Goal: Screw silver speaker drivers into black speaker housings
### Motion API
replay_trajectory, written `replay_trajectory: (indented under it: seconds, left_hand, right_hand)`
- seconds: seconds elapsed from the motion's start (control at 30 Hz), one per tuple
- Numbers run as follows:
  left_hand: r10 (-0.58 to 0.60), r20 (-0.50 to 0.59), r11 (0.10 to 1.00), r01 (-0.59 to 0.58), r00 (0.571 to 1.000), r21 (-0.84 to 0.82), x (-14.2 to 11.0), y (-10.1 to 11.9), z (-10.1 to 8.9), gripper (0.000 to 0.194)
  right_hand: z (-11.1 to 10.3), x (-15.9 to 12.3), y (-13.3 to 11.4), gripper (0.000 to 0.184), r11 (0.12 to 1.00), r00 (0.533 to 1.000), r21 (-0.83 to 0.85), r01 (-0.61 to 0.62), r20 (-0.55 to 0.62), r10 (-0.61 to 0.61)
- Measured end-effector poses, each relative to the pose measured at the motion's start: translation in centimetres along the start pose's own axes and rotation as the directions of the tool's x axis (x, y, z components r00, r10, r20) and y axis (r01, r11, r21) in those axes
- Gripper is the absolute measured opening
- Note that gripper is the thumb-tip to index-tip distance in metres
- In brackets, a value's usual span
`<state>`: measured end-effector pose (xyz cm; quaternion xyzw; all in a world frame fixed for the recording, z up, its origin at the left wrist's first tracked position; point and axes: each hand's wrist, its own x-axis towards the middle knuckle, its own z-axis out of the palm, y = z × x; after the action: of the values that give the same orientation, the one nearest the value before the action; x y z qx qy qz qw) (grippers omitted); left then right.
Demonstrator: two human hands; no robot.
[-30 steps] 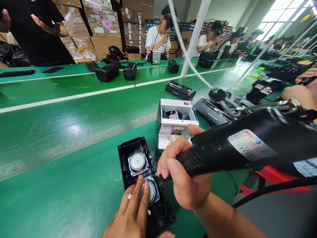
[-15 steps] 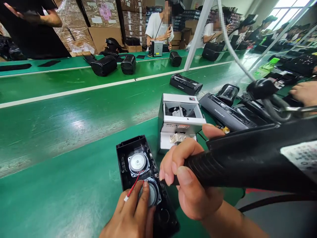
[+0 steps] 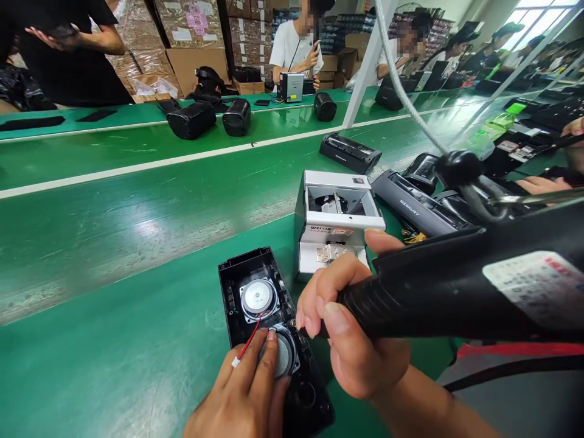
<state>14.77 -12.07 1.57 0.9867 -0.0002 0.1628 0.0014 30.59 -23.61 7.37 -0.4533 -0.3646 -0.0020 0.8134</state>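
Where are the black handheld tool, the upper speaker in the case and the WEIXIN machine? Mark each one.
Black handheld tool (image 3: 447,286), head view: middle of its dark body.
Upper speaker (image 3: 258,296), head view: its round silver back.
WEIXIN machine (image 3: 337,221), head view: its silver front panel.

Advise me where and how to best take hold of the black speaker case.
Probably by the far end wall of the black case, from the far left: it lies open side up, that rim uncovered. The left hand rests on the nearer speaker; the right hand holds a black tool near the right side.
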Motion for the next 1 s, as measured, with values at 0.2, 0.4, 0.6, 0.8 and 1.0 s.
replay_trajectory:
  seconds: [0.2,0.4,0.6,0.8,1.0]
  left_hand:
    - [0.05,0.009,0.998,-0.05,0.999,0.042,0.2,-0.8,0.2,0.04]
    - [0.028,0.023,0.999,-0.028,0.999,0.017,0.5,-0.3,-0.2,0.04]
    - [0.043,0.02,0.999,-0.043,0.999,-0.001,0.5,-0.3,-0.1,0.041]
    - [0.003,0.108,0.998,0.004,0.994,-0.067,1.0,0.1,-1.1,0.039]
    - [-0.011,0.148,0.99,0.031,0.989,-0.136,1.5,0.1,-2.0,0.041]
  right_hand:
    - [-0.1,-0.7,1.3,0.062,0.994,1.0,-0.108,-0.007,-0.016,0.006]
    - [-0.7,-1.1,1.7,0.036,0.98,0.998,-0.188,-0.059,-0.008,0.059]
    - [-0.8,-0.6,1.5,0.018,0.975,0.995,-0.221,-0.033,0.082,0.053]
    - [-0.2,0.8,1.3,0.055,0.988,0.955,-0.152,-0.011,0.29,0.055]
    - [0.0,1.8,1.1,0.029,0.964,0.926,-0.261,0.058,0.374,0.045]
